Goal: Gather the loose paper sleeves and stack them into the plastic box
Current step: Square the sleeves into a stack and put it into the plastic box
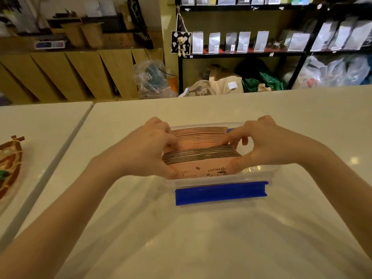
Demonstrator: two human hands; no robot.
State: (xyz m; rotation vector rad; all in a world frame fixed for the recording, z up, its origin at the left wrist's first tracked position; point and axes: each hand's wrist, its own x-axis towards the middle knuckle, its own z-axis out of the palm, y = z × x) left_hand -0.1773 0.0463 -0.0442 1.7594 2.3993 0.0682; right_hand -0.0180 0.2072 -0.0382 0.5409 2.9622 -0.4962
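A clear plastic box point(259, 172) with a blue clip point(220, 193) on its near side stands on the white table. Inside it, pinkish paper sleeves stand on edge in two bunches: a far bunch point(199, 134) and a near bunch point(201, 155) whose front sleeve shows coffee drawings and print. My left hand point(147, 148) grips the left end of the near bunch. My right hand point(259, 146) holds its right end, thumb on the front sleeve and fingers between the two bunches. No loose sleeves show on the table.
A second white table point(38, 127) adjoins on the left with a gap between; a brown woven tray point(9, 166) lies on it. Behind the table stand black shelves point(241, 53) with silver pouches, bags on the floor and wooden cabinets point(80, 73).
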